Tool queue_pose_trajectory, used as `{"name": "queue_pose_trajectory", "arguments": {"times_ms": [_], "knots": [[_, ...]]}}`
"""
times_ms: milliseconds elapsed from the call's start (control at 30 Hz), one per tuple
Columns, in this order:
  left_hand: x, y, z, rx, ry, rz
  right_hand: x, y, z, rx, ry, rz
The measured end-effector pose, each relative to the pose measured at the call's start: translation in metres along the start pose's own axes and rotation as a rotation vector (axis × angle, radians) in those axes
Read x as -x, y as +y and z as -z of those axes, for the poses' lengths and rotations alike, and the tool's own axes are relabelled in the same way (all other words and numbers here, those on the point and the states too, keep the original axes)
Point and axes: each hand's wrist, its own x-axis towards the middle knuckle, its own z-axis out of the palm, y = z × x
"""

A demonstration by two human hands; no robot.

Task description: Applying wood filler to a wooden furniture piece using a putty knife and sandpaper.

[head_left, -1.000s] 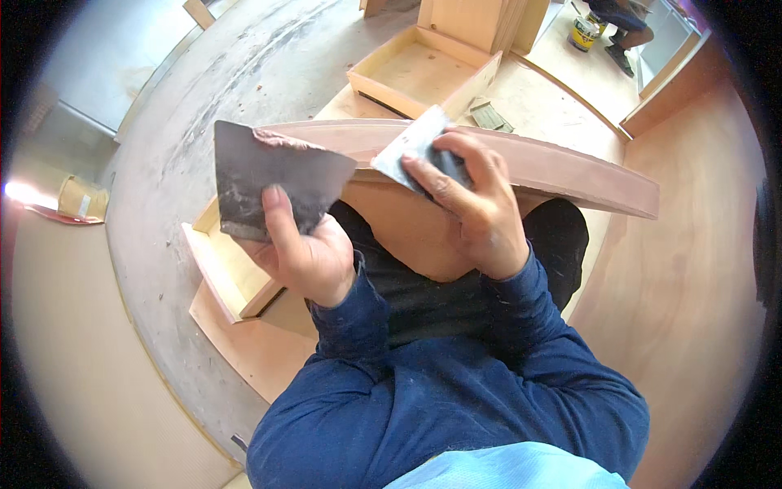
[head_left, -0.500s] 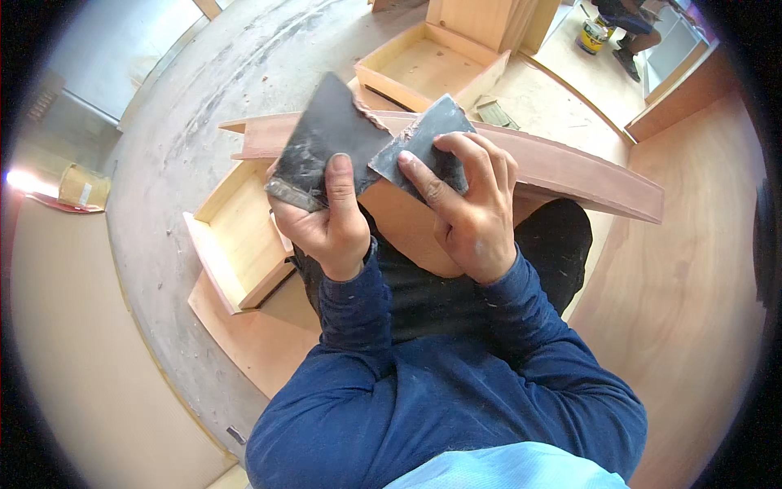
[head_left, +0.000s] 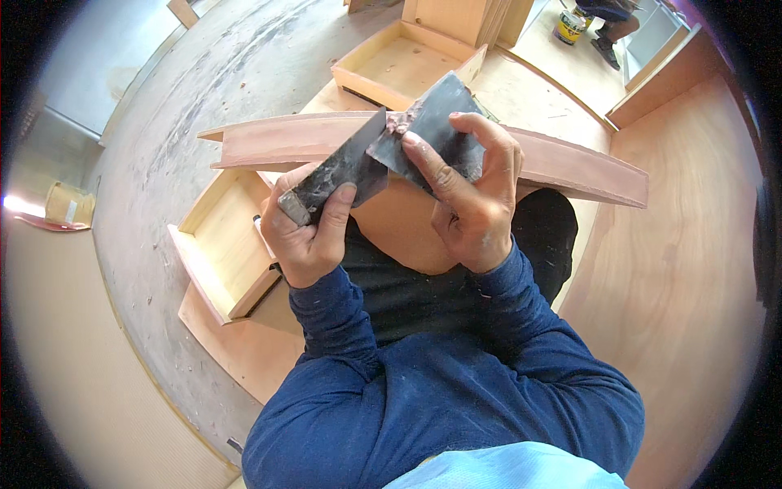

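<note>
My left hand grips a dark putty scraper by its pale, crusted back edge, thumb on the near face. That blade is tilted, showing as a narrow slanting face. In my right hand is a grey, flat putty scraper, with the index finger pressed along its face. A lump of pinkish putty sits on the left edge of the grey scraper, where the two blades meet. Both scrapers are held above a long, curved, pinkish wooden piece lying across in front of me.
An open wooden drawer box lies at the left, another drawer box farther ahead. A wide wooden panel runs along the right. At the far right, a person's leg shows beside a yellow-labelled bucket.
The left scraper has turned from broad face to a narrow slant. Putty that lay along its edge now shows as a lump on the right scraper. The view has shifted slightly.
</note>
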Motion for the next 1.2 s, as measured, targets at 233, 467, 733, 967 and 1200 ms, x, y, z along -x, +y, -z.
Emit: {"name": "queue_pose_trajectory", "arguments": {"times_ms": [233,467,733,967,1200], "knots": [[-0.012,-0.016,-0.013,0.006,0.075,0.109,-0.012,0.017,0.014,-0.261,0.097,-0.213],[-0.017,-0.026,-0.043,0.817,0.244,0.441,0.004,0.026,0.008,-1.268,-0.03,-0.722],[-0.009,-0.028,-0.056,0.569,0.26,0.359,0.001,0.027,-0.019,-1.385,-0.246,-1.02],[0.005,-0.037,-0.065,0.607,0.272,0.16,-0.001,0.021,-0.022,-1.438,-0.04,-1.007],[0.008,-0.035,-0.071,0.796,0.176,0.093,0.005,0.055,-0.018,-1.265,0.053,-1.043]]}}
